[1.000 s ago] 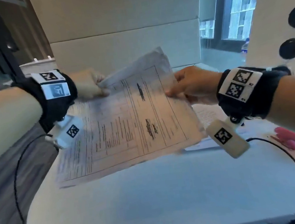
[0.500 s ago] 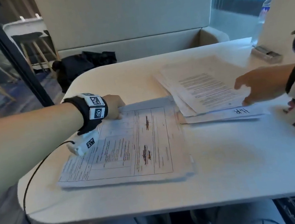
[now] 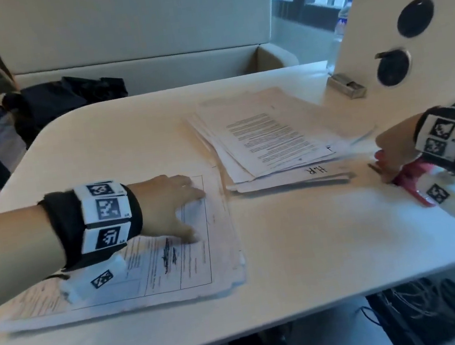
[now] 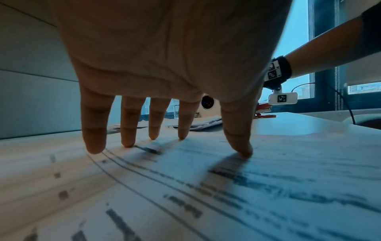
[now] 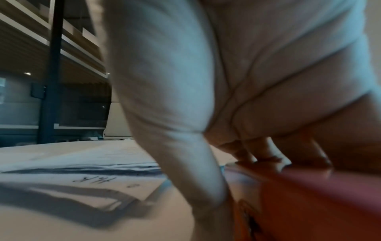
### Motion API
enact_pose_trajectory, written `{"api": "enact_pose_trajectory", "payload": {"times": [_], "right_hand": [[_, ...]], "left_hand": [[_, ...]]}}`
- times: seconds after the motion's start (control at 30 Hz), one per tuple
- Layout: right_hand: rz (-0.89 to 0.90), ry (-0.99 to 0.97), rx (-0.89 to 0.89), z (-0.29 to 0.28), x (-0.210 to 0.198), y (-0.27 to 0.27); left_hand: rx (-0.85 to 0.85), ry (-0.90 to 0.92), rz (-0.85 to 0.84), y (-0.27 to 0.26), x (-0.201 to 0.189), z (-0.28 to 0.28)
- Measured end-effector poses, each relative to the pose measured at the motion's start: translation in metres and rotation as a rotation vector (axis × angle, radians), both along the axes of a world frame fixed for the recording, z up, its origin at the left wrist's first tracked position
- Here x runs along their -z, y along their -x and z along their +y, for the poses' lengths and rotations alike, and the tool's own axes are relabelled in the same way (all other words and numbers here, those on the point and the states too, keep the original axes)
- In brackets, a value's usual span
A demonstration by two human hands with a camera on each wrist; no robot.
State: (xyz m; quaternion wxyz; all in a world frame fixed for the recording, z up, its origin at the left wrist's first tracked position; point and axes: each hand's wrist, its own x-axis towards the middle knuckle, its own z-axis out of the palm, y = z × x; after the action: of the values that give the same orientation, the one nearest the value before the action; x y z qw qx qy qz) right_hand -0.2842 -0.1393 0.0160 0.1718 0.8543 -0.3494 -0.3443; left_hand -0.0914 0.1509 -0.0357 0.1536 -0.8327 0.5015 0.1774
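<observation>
Left hand (image 3: 167, 207), fingers flat, presses white printed paper stack (image 3: 198, 264), 8 o'clock. Right hand (image 3: 395, 148) grasps red plastic stapler (image 3: 410, 180), 3 o'clock.

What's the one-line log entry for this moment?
left hand: spread, pressing form stack onto table | right hand: gripping red stapler | second paper pile: untouched
</observation>
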Motion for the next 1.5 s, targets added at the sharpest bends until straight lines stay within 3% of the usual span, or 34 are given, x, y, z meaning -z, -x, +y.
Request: {"api": "enact_pose_trajectory", "payload": {"times": [0.03, 0.2, 0.37, 0.47, 0.67, 0.8, 1.03, 1.23, 1.5], "right_hand": [[0.053, 0.036, -0.029, 0.001, -0.003, 0.003], [-0.091, 0.041, -0.164, 0.0, -0.007, 0.0], [-0.247, -0.113, -0.247, 0.045, -0.034, -0.027], [-0.314, -0.12, -0.418, 0.085, -0.042, -0.045], [-0.473, -0.263, -0.672, 0.153, -0.027, -0.079], [-0.426, -0.353, -0.783, 0.175, -0.007, -0.095], [-0.374, -0.373, -0.768, 0.171, 0.03, -0.098], [-0.403, -0.399, -0.724, 0.163, 0.039, -0.092], [-0.404, -0.389, -0.773, 0.157, 0.043, -0.092]], "left_hand": [[-0.002, 0.002, 0.019, 0.001, 0.002, -0.002], [0.01, 0.032, 0.037, 0.001, 0.003, -0.006], [-0.007, 0.065, 0.067, 0.005, 0.002, -0.005], [0.003, 0.059, 0.073, 0.006, 0.002, -0.004], [-0.003, 0.095, 0.029, 0.007, -0.002, -0.002], [-0.051, 0.159, 0.045, 0.005, -0.004, 0.005], [-0.06, 0.089, 0.003, 0.006, -0.005, 0.02], [-0.107, 0.106, 0.051, 0.004, -0.003, 0.023], [-0.159, -0.074, 0.066, 0.002, 0.003, 0.025]]}}
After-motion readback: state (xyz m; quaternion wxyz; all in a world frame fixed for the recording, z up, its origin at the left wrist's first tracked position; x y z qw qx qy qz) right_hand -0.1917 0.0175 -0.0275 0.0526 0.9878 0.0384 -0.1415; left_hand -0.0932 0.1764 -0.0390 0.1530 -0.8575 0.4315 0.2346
